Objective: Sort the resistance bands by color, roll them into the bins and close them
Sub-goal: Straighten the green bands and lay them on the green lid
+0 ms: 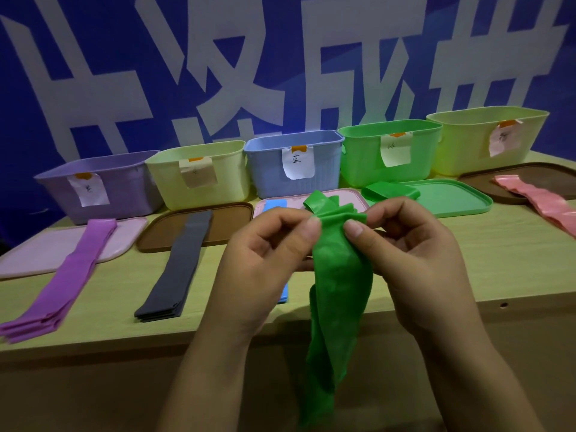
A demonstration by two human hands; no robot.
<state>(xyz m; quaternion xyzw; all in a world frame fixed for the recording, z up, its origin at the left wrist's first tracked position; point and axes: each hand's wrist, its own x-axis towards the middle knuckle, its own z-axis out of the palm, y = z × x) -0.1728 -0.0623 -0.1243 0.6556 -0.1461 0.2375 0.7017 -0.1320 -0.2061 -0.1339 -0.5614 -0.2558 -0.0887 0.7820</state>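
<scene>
Left hand [265,260]: fingers curled, thumb and forefinger pinching the bunched upper end of a green band [338,275]. Right hand [414,254]: same posture, thumb pressed against the band from the other side, remaining fingers curled behind it. Both hands meet at the band's gathered top, held up in front of the table edge. The band's top end fans out in small folds just above the thumbs; the rest hangs down loose and crumpled between the forearms, past the bottom of the view.

Behind the left hand, a blue band [276,204] lies across a pink lid [352,194]; mostly hidden by the hand, with another bit showing below the wrist. A second green band [389,191], folded, rests on the near edge of a green lid [452,198].

Left side of the wooden table [109,294]: a purple band [65,275] lies flat, far end on a pale pink lid [37,254], near end at the table edge. Beside it a dark grey band [177,266], far end on a brown lid [230,219]. Far right: a pink band [536,198] lies over a dark brown lid [486,179].

Back row, all open, each with a paper label: purple bin [124,188], pale yellow bin [227,169], blue bin [268,169], green bin [361,160], second pale yellow bin [461,148]. Contents cannot be seen. Blue backdrop [156,42] with large white characters stands behind.
</scene>
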